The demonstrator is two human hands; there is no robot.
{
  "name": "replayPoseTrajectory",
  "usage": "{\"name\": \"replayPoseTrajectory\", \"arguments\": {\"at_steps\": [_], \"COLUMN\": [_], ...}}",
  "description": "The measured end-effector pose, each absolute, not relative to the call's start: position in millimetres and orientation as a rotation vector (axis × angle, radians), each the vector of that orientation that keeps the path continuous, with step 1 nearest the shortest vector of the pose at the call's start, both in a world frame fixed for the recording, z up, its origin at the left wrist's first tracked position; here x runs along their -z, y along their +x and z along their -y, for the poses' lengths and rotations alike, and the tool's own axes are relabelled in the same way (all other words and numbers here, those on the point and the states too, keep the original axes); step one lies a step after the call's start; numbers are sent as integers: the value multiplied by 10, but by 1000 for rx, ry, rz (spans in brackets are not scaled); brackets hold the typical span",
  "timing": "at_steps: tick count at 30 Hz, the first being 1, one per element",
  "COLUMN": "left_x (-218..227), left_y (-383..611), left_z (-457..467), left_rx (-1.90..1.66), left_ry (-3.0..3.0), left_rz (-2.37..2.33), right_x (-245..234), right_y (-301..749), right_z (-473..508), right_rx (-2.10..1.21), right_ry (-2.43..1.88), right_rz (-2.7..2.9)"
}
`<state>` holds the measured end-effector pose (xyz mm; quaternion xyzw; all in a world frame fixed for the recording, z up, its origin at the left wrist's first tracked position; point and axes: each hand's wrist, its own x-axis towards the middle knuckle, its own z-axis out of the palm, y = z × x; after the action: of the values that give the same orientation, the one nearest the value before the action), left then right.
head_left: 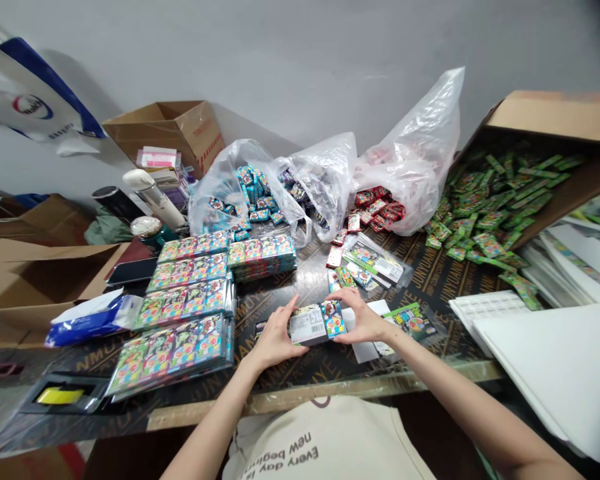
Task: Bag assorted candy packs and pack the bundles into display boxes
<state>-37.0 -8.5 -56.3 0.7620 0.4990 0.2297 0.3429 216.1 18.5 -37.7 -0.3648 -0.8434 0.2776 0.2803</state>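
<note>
Between my two hands, low over the near middle of the table, is a small printed pack (309,325). Its upper face is grey-white with a barcode, and a bright blue picture panel sits at the right end. My left hand (279,338) grips the left end, thumb and fingers spread around it. At the blue end, my right hand (361,320) closes thumb and fingers on the edges. Under and beside the right hand lie a white sheet (365,350) and a green-edged printed card (411,321). Several loose small packs (347,277) lie just beyond.
Stacks of colourful wrapped packs (180,307) stand at left. Behind are plastic bags with blue (220,193), purple (325,177) and red packs (415,163). A tipped carton (555,110) spills green packs at right, near white sheets (545,367). An open carton (10,273) stands far left.
</note>
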Motion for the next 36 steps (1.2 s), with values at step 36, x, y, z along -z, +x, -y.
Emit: {"name": "replayPoseTrajectory", "arguments": {"at_steps": [36], "left_x": [535], "left_y": [-230], "left_z": [167], "left_rx": [-879], "left_ry": [1960], "left_rz": [-1331], "right_x": [137], "right_y": [2203], "right_z": [-136], "right_rx": [-442], "right_ry": [-986], "right_rz": [2216]}}
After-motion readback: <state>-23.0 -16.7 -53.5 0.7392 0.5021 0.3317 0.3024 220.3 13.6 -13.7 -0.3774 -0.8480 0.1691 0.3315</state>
